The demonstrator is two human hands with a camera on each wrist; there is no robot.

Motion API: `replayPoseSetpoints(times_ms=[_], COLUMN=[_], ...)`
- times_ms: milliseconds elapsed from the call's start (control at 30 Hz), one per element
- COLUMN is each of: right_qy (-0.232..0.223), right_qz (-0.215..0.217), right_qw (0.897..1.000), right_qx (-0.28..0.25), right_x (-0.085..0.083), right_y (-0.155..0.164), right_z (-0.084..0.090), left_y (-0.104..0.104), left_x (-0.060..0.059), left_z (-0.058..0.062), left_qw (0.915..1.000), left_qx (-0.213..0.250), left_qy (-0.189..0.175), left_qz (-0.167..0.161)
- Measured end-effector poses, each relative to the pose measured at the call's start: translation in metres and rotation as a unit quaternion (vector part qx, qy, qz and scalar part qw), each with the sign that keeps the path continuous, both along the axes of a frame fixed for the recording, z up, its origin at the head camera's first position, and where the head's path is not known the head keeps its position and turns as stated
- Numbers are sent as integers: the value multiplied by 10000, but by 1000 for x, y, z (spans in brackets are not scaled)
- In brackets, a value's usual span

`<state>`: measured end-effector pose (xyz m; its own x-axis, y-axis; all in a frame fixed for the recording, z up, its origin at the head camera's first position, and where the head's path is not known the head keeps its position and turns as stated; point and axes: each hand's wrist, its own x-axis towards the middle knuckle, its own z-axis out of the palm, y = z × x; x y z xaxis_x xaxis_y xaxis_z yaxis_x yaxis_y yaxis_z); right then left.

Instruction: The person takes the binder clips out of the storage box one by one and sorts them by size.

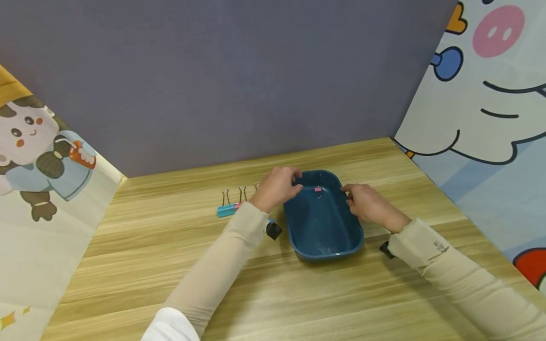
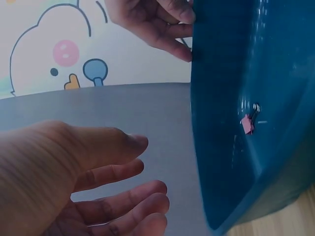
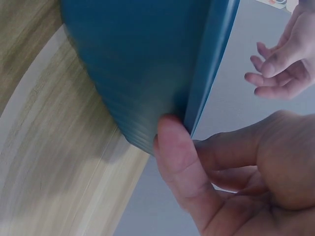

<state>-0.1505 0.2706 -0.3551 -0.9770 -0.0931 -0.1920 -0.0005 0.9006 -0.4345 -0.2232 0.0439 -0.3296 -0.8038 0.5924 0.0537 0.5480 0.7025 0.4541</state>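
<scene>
A dark blue tray [image 1: 325,229] [image 2: 246,59] [image 3: 138,64] lies on the wooden table [image 1: 170,265]. One small pink binder clip [image 1: 317,189] [image 2: 247,124] lies inside it near the far end. My right hand [image 1: 367,204] [image 2: 152,22] [image 3: 221,167] holds the tray's right rim, the thumb pressed on the outer wall and the fingers at the rim. My left hand [image 1: 277,188] [image 2: 88,187] [image 3: 278,64] hovers by the far left corner of the tray, fingers relaxed and holding nothing; the left wrist view shows a gap between it and the tray.
A blue binder clip [image 1: 225,211] and a pink binder clip [image 1: 237,205] lie in a row just left of my left hand, silver handles up. A grey back wall and cartoon-printed side panels enclose the table on three sides.
</scene>
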Motion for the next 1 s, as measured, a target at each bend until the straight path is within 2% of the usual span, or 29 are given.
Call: replayPoseSetpoints(times_ms=[300, 533, 800, 1000], right_qy=[4, -47, -156, -99], right_qz=[8, 69, 39, 73], right_qw=[10000, 10000, 9999, 9999], right_qx=[-16, 23, 36, 79], right_x=[1, 1, 1, -1], right_y=[1, 1, 3, 1], right_z=[1, 3, 2, 3], left_y=[18, 37, 61, 70], left_x=[0, -5, -11, -19], left_z=[-7, -11, -24, -33], left_qw=[9994, 9997, 9988, 9956], left_qx=[140, -22, -444, -937], left_qy=[232, 207, 223, 17], left_qz=[-206, -113, -35, 68])
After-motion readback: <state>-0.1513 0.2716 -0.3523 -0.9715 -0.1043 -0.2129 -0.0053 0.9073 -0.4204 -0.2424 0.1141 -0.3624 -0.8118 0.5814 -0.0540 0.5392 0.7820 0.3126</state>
